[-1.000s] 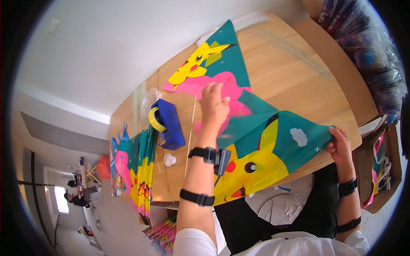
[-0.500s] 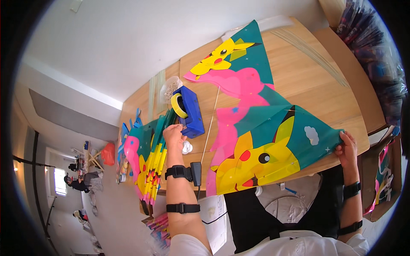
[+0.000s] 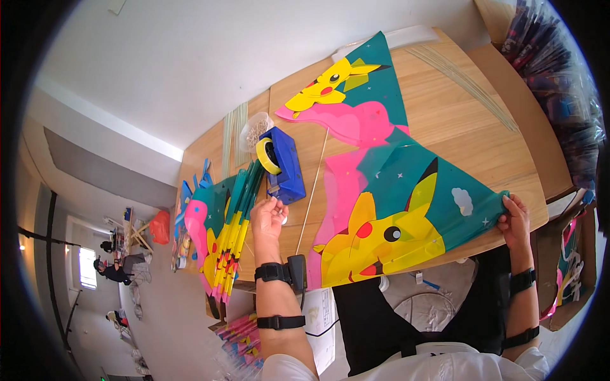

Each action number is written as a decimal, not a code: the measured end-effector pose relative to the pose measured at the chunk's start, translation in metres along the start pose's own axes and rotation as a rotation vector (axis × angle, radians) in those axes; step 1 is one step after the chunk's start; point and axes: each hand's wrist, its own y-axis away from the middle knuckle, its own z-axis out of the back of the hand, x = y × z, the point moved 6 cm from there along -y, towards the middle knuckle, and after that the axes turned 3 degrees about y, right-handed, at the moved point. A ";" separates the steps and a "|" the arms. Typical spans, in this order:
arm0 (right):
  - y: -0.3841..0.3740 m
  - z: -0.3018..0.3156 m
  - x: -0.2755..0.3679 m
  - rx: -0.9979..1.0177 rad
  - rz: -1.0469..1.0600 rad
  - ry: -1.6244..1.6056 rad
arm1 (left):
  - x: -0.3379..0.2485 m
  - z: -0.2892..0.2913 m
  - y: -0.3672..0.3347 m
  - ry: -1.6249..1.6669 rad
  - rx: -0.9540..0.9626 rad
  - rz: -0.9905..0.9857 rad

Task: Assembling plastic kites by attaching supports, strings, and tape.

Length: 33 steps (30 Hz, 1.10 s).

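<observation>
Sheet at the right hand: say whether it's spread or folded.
Mostly spread: the sheet lies broadly over the table, its corner bunched in the right hand.

Printed sheets (image 3: 397,216), tape dispenser (image 3: 291,170) on wooden table (image 3: 454,124)

unclear grip of left hand (image 3: 269,220), plastic-wrapped bundles (image 3: 559,95) cut off

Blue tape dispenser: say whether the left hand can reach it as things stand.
Probably yes: the left hand is close to the near end of the blue dispenser, and nothing visible stands between them.
</observation>
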 end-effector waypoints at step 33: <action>0.002 0.002 0.006 0.235 0.013 -0.159 | 0.223 -0.410 0.223 -0.922 1.242 0.008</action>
